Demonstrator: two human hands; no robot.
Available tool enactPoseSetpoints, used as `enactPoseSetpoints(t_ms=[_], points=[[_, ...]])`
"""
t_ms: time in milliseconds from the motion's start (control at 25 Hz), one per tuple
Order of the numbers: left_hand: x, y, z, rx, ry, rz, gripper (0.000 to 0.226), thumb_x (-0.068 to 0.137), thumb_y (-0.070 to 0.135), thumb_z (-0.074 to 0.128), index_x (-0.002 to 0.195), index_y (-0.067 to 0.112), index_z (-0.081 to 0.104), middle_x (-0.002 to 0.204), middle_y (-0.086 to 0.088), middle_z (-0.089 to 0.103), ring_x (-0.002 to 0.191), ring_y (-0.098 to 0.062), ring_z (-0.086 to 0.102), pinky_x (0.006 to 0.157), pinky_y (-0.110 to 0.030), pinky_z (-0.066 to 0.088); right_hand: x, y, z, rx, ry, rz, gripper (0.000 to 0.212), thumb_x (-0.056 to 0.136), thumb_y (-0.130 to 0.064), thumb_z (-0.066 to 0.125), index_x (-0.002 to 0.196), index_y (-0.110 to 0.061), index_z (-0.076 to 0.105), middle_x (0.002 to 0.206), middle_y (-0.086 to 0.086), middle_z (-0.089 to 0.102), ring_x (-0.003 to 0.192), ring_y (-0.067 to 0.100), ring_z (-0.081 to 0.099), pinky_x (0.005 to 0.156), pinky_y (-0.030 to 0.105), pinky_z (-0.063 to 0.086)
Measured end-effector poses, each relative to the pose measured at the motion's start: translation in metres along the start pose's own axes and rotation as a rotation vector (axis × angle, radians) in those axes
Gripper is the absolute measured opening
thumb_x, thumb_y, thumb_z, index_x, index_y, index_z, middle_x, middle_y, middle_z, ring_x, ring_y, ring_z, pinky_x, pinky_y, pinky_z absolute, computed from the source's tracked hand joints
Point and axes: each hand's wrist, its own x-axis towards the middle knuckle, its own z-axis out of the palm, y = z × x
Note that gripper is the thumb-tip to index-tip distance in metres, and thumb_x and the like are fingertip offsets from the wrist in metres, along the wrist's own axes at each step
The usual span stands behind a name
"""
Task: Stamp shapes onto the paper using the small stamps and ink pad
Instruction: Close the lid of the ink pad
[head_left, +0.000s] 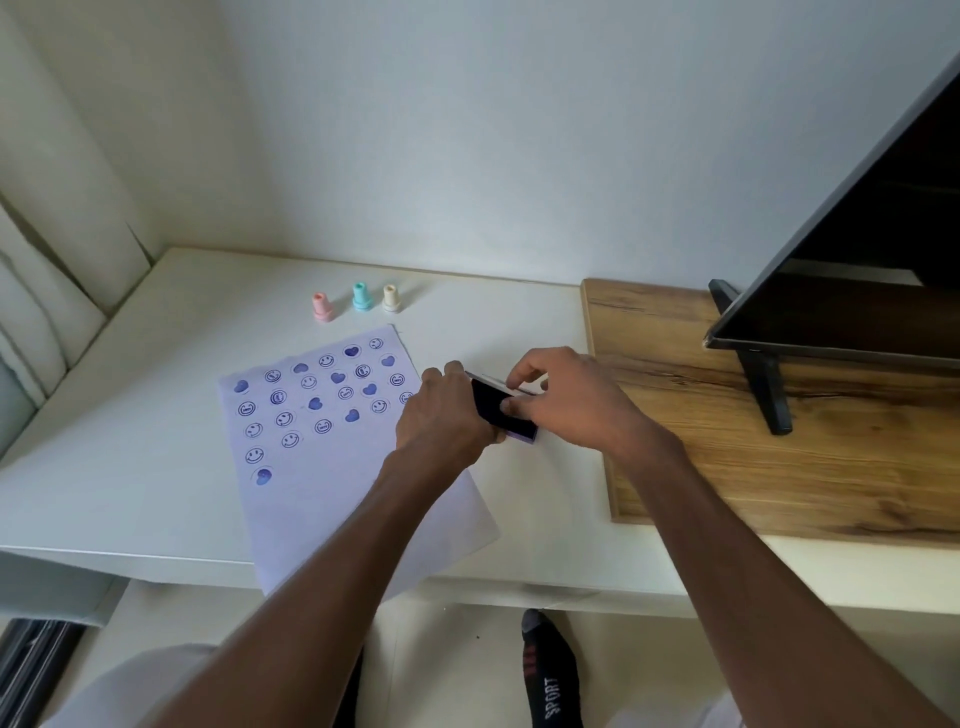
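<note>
A white paper sheet (322, 499) lies on the white table, covered with several purple smiley and heart prints. Three small stamps stand behind it in a row: pink stamp (322, 306), teal stamp (360, 297), cream stamp (390, 298). The ink pad (493, 402), a dark purple box with a lilac base, sits just right of the paper. My left hand (441, 415) grips its left side. My right hand (566, 395) holds its thin lid at the far edge, thumb on the dark pad surface. The pad's left edge is hidden by my fingers.
A wooden board (779, 441) lies on the table to the right and carries a dark screen (857, 249) on black feet. A wall runs behind the table, curtains hang at left. My foot in a dark sock (550, 670) shows below the table's front edge.
</note>
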Motion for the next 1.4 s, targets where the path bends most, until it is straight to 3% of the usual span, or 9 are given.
enactPoseSetpoints(t_ms=[120, 240, 480, 760, 1040, 1160, 1240, 1400], points=[[0.005, -0.008, -0.006, -0.036, -0.045, 0.039, 0.067, 0.072, 0.032, 0.085, 0.128, 0.014, 0.053, 0.121, -0.008, 0.061, 0.108, -0.031, 0.059, 0.079, -0.037, 0.050, -0.004, 0.000, 0.004, -0.082, -0.075, -0.019, 0.038, 0.080, -0.026, 0.082, 0.115, -0.028, 0.067, 0.132, 0.001, 0.065, 0.104, 0.016, 0.057, 0.073, 0.027, 0.044], [0.004, -0.020, -0.010, -0.058, -0.052, 0.097, 0.060, 0.076, 0.027, 0.082, 0.130, 0.015, 0.059, 0.119, -0.007, 0.065, 0.108, -0.028, 0.060, 0.081, -0.034, 0.050, -0.004, 0.000, 0.013, -0.161, -0.077, -0.037, 0.045, 0.076, -0.026, 0.087, 0.115, -0.026, 0.065, 0.134, 0.000, 0.062, 0.106, 0.017, 0.052, 0.080, 0.030, 0.043], [0.006, -0.029, -0.010, -0.094, -0.007, 0.103, 0.033, 0.076, 0.022, 0.078, 0.108, 0.018, 0.071, 0.094, -0.006, 0.071, 0.089, -0.026, 0.066, 0.058, -0.028, 0.040, 0.000, 0.000, 0.032, -0.265, -0.024, -0.064, 0.067, 0.072, -0.027, 0.090, 0.131, -0.019, 0.058, 0.129, 0.001, 0.059, 0.116, 0.025, 0.058, 0.087, 0.031, 0.043], [0.011, -0.031, -0.010, -0.118, 0.006, 0.090, 0.021, 0.071, 0.014, 0.079, 0.091, 0.012, 0.073, 0.084, -0.007, 0.072, 0.081, -0.027, 0.068, 0.056, -0.026, 0.047, 0.003, -0.004, 0.042, -0.258, 0.032, -0.049, 0.065, 0.070, -0.028, 0.091, 0.127, -0.016, 0.061, 0.123, 0.004, 0.058, 0.110, 0.025, 0.060, 0.088, 0.034, 0.051], [0.013, -0.030, -0.006, -0.043, 0.041, 0.095, 0.020, 0.070, 0.010, 0.079, 0.084, 0.010, 0.065, 0.080, -0.007, 0.064, 0.070, -0.025, 0.062, 0.052, -0.029, 0.047, 0.008, -0.001, 0.035, -0.195, 0.021, -0.065, 0.065, 0.071, -0.018, 0.091, 0.129, -0.015, 0.063, 0.127, 0.003, 0.061, 0.112, 0.023, 0.059, 0.087, 0.030, 0.048], [0.009, -0.028, -0.004, 0.045, 0.069, 0.149, 0.021, 0.073, 0.016, 0.077, 0.086, 0.009, 0.062, 0.084, -0.007, 0.063, 0.075, -0.029, 0.062, 0.058, -0.037, 0.053, 0.008, 0.000, 0.039, -0.230, 0.058, -0.093, 0.057, 0.073, -0.017, 0.085, 0.126, -0.015, 0.063, 0.123, 0.004, 0.061, 0.109, 0.025, 0.060, 0.086, 0.033, 0.052], [0.005, -0.025, -0.003, 0.140, 0.093, 0.193, 0.019, 0.079, 0.017, 0.074, 0.089, 0.008, 0.059, 0.090, -0.009, 0.059, 0.078, -0.032, 0.057, 0.062, -0.038, 0.048, 0.007, -0.001, 0.041, -0.253, 0.072, -0.102, 0.052, 0.075, -0.017, 0.082, 0.124, -0.014, 0.064, 0.120, 0.005, 0.062, 0.106, 0.026, 0.061, 0.089, 0.037, 0.054], [0.004, -0.025, -0.004, 0.180, 0.104, 0.223, 0.021, 0.083, 0.019, 0.074, 0.092, 0.008, 0.059, 0.096, -0.012, 0.060, 0.085, -0.036, 0.061, 0.065, -0.038, 0.046, 0.010, 0.000, 0.038, -0.249, 0.030, -0.087, 0.057, 0.075, -0.023, 0.089, 0.125, -0.014, 0.064, 0.122, 0.005, 0.062, 0.109, 0.026, 0.060, 0.088, 0.034, 0.050]])
